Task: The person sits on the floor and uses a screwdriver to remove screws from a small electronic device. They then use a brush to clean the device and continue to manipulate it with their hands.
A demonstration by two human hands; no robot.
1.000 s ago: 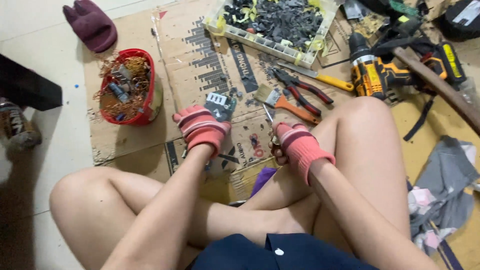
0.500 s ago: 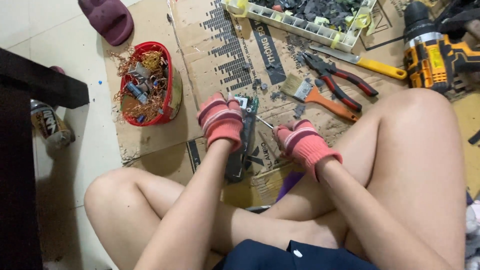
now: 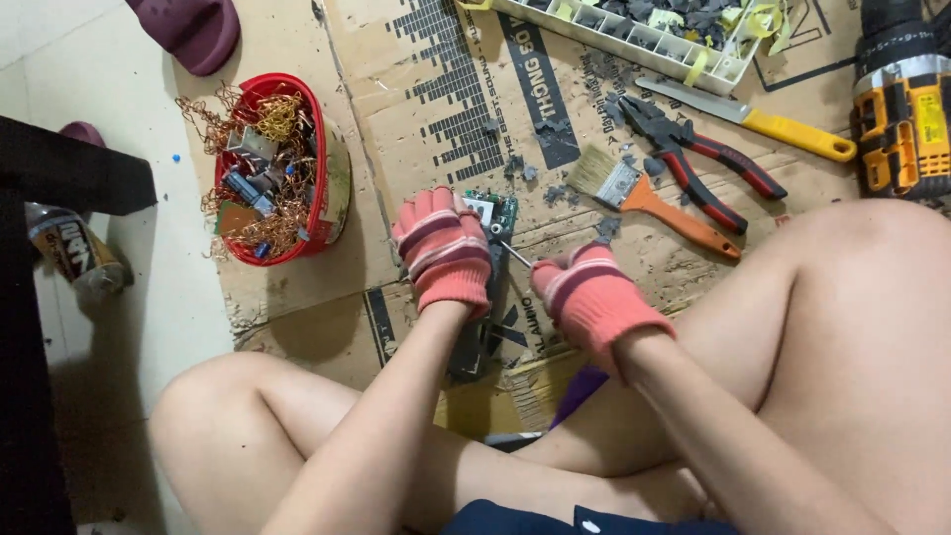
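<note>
Flattened cardboard point(image 3: 416, 119) covers the floor in front of the seated person, whose bare knees frame the near side. At its far right corner stands a yellow and black drill point(image 3: 906, 124). Along the far edge lies a white tray point(image 3: 728, 64) of dark scraps and yellow bits. On the left edge sits a red basket point(image 3: 332, 183) heaped with copper wire and small parts.

Near the middle of the cardboard lies a green circuit board point(image 3: 498, 213), long and narrow, running toward the person. The left hand point(image 3: 443, 250), in a pink striped glove, presses down on the board's far end, fingers curled over it. The right hand point(image 3: 586, 297), gloved alike, is closed around a thin metal tool point(image 3: 515, 255), its tip touching the board just beside the left hand; the handle is hidden in the fist.

Right of the board, toward the far edge, lie red-handled pliers point(image 3: 693, 159), an orange-handled brush point(image 3: 644, 198) and a yellow-handled knife point(image 3: 753, 114), close together. Grey chips are scattered around them.

Off the cardboard, at the far left, lies a maroon slipper point(image 3: 188, 30), and a bottle point(image 3: 74, 258) lies under a dark table edge.
</note>
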